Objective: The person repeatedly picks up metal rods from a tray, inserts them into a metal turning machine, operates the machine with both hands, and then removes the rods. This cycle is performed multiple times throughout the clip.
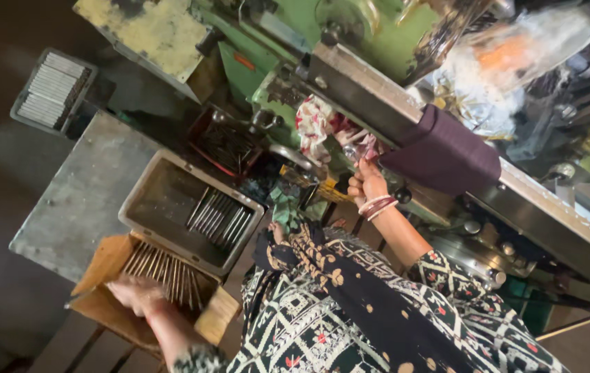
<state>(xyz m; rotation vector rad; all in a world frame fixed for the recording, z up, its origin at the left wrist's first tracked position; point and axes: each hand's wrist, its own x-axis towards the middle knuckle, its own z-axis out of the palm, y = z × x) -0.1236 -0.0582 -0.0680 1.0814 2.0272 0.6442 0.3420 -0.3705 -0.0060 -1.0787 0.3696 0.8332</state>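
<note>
- Left hand (pixel 137 293), lower left, fingers curled on rods (pixel 163 273) in wooden box (pixel 215 316).
- Right hand (pixel 367 185), centre, fisted at green machine (pixel 385 34) (what it grips: cannot tell).
- Grey tray (pixel 150 200) beside box.

- I am at a bench in a metalworking workshop, facing a green machine (pixel 378 34) with worn, chipped paint and bare steel rails.
- Below the machine, a grey metal tray (pixel 163 200) holds loose steel rods (pixel 220 217).
- Beside that tray, a wooden box (pixel 111 262) carries more rods.
- Far left of the machine, a crate (pixel 51 90) of stacked rods sits on the dark floor.
- Oily rags (pixel 315 124) hang against the machine.
</note>
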